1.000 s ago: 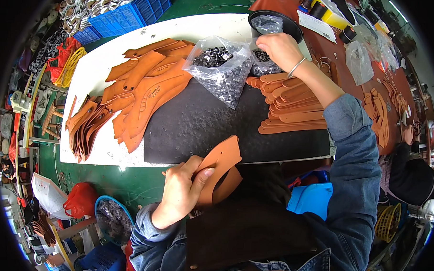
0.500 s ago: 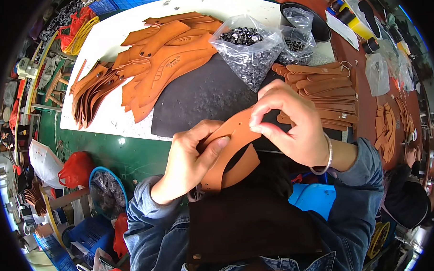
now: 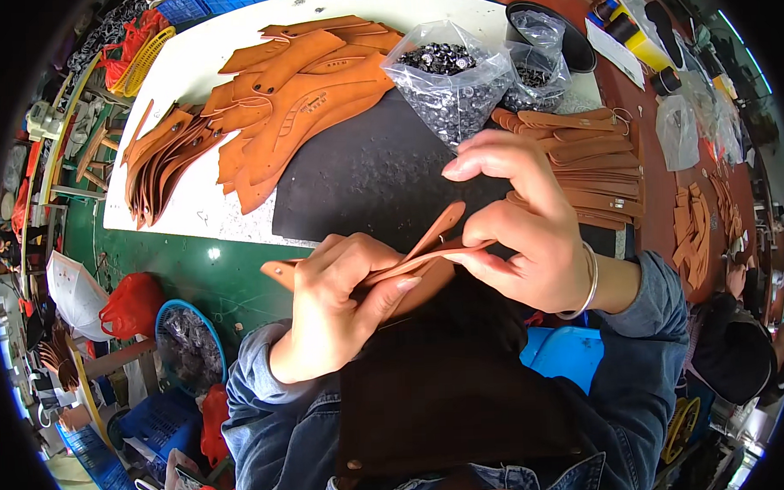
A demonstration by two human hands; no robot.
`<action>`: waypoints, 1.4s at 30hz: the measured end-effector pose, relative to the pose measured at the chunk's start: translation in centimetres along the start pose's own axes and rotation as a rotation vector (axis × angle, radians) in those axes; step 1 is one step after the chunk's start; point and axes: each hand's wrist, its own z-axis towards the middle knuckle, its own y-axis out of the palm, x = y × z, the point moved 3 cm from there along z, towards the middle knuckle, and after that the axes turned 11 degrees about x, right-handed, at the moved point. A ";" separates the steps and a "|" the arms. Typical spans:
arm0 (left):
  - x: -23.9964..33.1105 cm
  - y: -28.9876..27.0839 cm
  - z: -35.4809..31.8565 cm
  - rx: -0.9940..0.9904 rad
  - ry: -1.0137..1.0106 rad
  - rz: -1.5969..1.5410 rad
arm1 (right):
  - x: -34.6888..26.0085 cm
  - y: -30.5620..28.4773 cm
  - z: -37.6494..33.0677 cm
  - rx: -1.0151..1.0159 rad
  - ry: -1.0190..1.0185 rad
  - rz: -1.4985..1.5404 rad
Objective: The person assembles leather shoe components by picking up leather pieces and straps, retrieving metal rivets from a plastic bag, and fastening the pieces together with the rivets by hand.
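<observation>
Above my lap, a curved tan leather piece (image 3: 424,291) is held edge-on between both hands. My left hand (image 3: 329,308) is closed on its middle, thumb on the near side, and one end with a small stud sticks out to the left. My right hand (image 3: 534,231) pinches the right edge between thumb and a bent finger, with the index finger lifted. Between the hands a narrow leather tab (image 3: 441,229) points up, and a tiny shiny bit shows beside it. Beyond lies a black mat (image 3: 355,186) on the white table (image 3: 198,75).
Tan leather pieces (image 3: 318,109) lie heaped on the table, with a stack (image 3: 169,166) at left. Clear bags of dark snap parts (image 3: 460,91) and a black bucket (image 3: 579,48) stand behind. Leather straps (image 3: 592,164) are piled at right. A co-worker's dark-clothed shape (image 3: 732,345) is at far right.
The leather piece has been turned from showing its broad face to nearly edge-on. My right index finger has lifted off and spread away, while thumb and another finger pinch the edge.
</observation>
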 end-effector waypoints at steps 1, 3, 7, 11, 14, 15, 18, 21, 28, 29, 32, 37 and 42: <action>0.0 0.0 0.0 0.000 0.000 -0.001 | -0.3 -0.1 0.1 0.000 0.031 0.026; 0.0 -0.1 0.0 0.030 0.020 -0.022 | -0.6 -0.2 -0.2 -0.045 0.098 0.060; -0.2 -0.1 -0.1 0.049 -0.008 -0.028 | -0.6 0.1 -0.6 -0.073 0.162 0.131; -0.7 0.2 0.1 0.059 0.032 0.034 | -0.3 0.6 -0.3 -0.083 0.229 0.198; -1.0 0.3 0.2 0.044 0.052 0.053 | 0.2 0.9 -0.1 -0.097 0.283 0.231; -1.3 0.4 0.2 0.057 0.056 0.059 | 0.3 1.0 -0.2 -0.114 0.276 0.213; -2.0 0.3 0.2 0.044 0.072 0.087 | 0.6 1.5 0.1 -0.164 0.298 0.183; -1.9 0.4 0.4 0.076 -0.081 -0.030 | 1.2 2.0 0.5 -0.131 0.285 0.156; -3.1 -0.1 0.5 0.027 -0.243 -0.095 | 6.6 3.3 3.9 -0.338 0.418 0.202; -3.3 -0.1 0.6 -0.003 -0.217 -0.042 | 8.9 3.0 5.1 -0.273 0.126 -0.189; -3.5 0.2 0.6 -0.047 -0.244 -0.040 | 14.6 2.4 5.8 -0.364 -0.087 -0.784; -3.3 -0.3 0.6 0.035 -0.265 -0.135 | 16.8 3.5 6.0 -0.421 -0.148 -0.896; -2.6 -0.6 1.3 0.108 0.021 -0.035 | 14.1 2.1 5.7 -0.207 0.028 -0.545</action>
